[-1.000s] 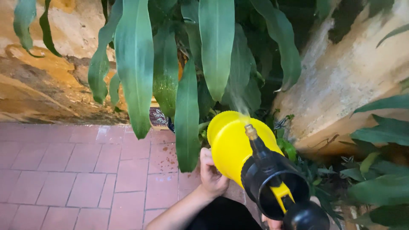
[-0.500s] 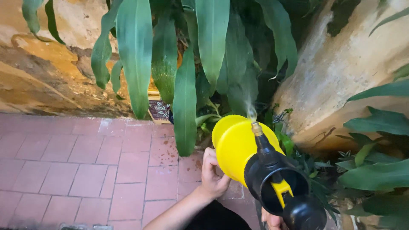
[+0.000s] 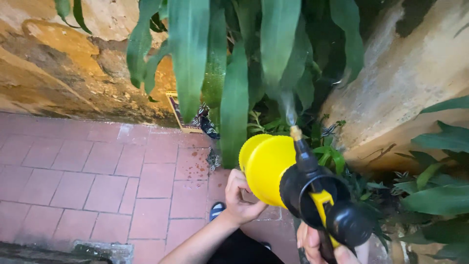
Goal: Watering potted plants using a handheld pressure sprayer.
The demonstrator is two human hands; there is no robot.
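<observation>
A yellow pump sprayer bottle [image 3: 267,167] with a black head and yellow trigger points at a plant with long green leaves [image 3: 234,68]. A thin mist rises from its brass nozzle [image 3: 295,132]. My left hand [image 3: 239,195] cups the underside of the yellow tank. My right hand [image 3: 317,247] grips the black handle at the bottom edge, partly out of frame.
Red brick paving [image 3: 93,181] covers the ground on the left. A weathered yellow wall [image 3: 58,73] stands behind, and a pale rock face [image 3: 405,83] on the right. More leafy plants [image 3: 439,190] crowd the right side. A shoe tip [image 3: 216,210] shows below my left hand.
The sprayer has shifted right and lower in view and tilted more upright. Mist now comes out of the nozzle toward the leaves.
</observation>
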